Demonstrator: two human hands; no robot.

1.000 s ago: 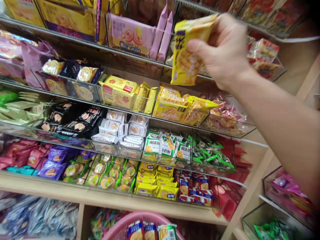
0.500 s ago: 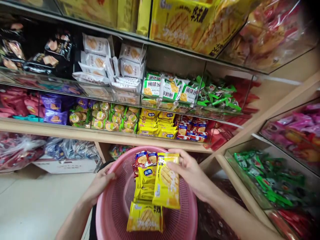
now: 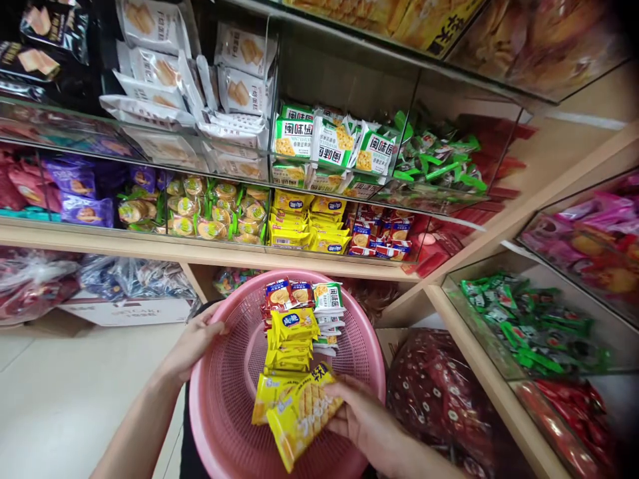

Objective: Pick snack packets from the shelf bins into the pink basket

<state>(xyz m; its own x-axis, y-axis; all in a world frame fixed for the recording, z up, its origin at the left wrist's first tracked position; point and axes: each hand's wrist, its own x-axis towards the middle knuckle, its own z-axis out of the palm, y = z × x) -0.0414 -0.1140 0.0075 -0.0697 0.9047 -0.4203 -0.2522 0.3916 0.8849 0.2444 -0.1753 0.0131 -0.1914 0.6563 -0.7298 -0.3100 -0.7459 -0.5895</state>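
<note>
- Pink perforated plastic made up the basket (image 3: 197, 406), which stood tilted toward the viewer below the shelf edge (image 3: 239, 256).
- The left hand (image 3: 202, 336) was closed around the basket's upper left rim, its thumb lying over the inner side.
- The right hand (image 3: 357, 416) pinched a large yellow packet (image 3: 299, 422) by its right edge, thumb on top and fingers beneath; no gap showed between grip and wrapper.
- That packet was inside the basket's outline, slanted and overlapping a second yellow packet (image 3: 264, 399). Whether it bore its weight there could not be told.
- Above these lay a stack of small yellow packets (image 3: 294, 326), with red-and-blue packets (image 3: 279, 297) behind it and a column of green-and-white packets (image 3: 327, 298) just to the right.
- Behind the basket, clear-fronted compartments held white packets (image 3: 160, 70) and purple packets (image 3: 87, 209).
- A dark red wrapped bundle (image 3: 439, 392) sat to the basket's right.
</note>
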